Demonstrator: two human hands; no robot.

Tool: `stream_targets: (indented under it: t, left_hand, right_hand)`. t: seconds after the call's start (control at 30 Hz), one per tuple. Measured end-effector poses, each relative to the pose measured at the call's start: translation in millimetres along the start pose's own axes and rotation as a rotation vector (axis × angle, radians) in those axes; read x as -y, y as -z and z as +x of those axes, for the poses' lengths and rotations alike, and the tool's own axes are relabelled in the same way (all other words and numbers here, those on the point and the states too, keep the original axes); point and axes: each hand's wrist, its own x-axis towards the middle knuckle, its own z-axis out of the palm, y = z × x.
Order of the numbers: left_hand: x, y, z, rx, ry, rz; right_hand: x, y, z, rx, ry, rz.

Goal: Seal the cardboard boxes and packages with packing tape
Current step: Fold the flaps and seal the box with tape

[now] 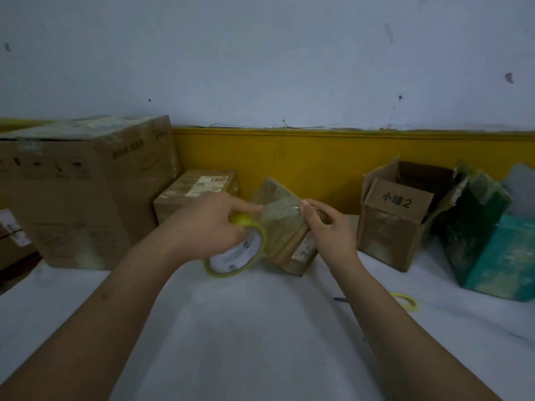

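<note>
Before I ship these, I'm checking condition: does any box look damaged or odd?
Yes. The green box at far right has ragged, crumpled top flaps; the brown box beside it stands unsealed, flaps open.

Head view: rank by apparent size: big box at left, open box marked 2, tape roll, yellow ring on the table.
1. Big box, largest by far.
2. Open box.
3. Tape roll, partly covered, clearly smaller.
4. Yellow ring, smallest, though nearer the camera.

The left forearm (115, 299) and right forearm (376, 296) are showing bare along their visible length. The left hand (208, 224) and right hand (327, 227) are showing bare too.
</note>
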Motion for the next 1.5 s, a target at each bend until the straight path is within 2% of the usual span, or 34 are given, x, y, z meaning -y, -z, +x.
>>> stream_targets:
  t: [0.07, 0.2, 0.43, 0.5, 0.57, 0.67, 0.93, 1.1, 1.3, 1.4, 1.5]
  left_hand:
    - [1.8, -9.7, -4.5, 0.062, 0.018, 0.089]
    - [3.8, -23.9, -7.9, 0.060, -0.018, 0.143]
    - [0.7, -2.0, -25.4, 0.145, -0.073, 0.201]
    - [2.3, -0.2, -29.1, 0.191, -0.039, 0.258]
    - [5.7, -2.2, -32.0, 0.278, 0.009, 0.412]
    - [8.9, 1.2, -41.3, 0.360, 0.163, 0.541]
    - [22.4, -43.7, -34.5, 0.292, 0.122, 0.641]
    - [30.1, -57.0, -27.9, 0.169, 0.079, 0.580]
    - [19.3, -70.7, -17.9, -0.084, -0.024, 0.550]
    - [31.9, -72.7, -13.8, -0.298, -0.164, 0.273]
    - [42.1, -78.0, -13.5, -0.566, -0.182, -0.100]
  right_hand:
    - [-1.3, 2.9, 1.6, -0.025, -0.024, 0.025]
    - [-3.7, 2.4, 2.5, -0.017, -0.090, 0.128]
    - [-4.8, 0.0, 0.1, -0.001, -0.117, 0.148]
    - [-3.7, -5.9, -4.1, -0.009, -0.107, 0.118]
    - [-1.4, -7.1, -8.0, -0.033, -0.055, 0.058]
    - [1.4, 4.8, -6.2, -0.099, -0.023, 0.007]
    - [-7.0, 5.2, -5.1, -0.056, -0.466, 0.326]
    - [-6.9, 4.5, -1.4, -0.044, -0.632, 0.483]
    - [0.0, -4.9, -4.3, 0.027, -0.869, 0.712]
    - [-1.3, 0.7, -1.3, 0.028, -0.907, 0.787]
    - [-2.6, 6.2, 2.1, 0.057, -0.945, 0.934]
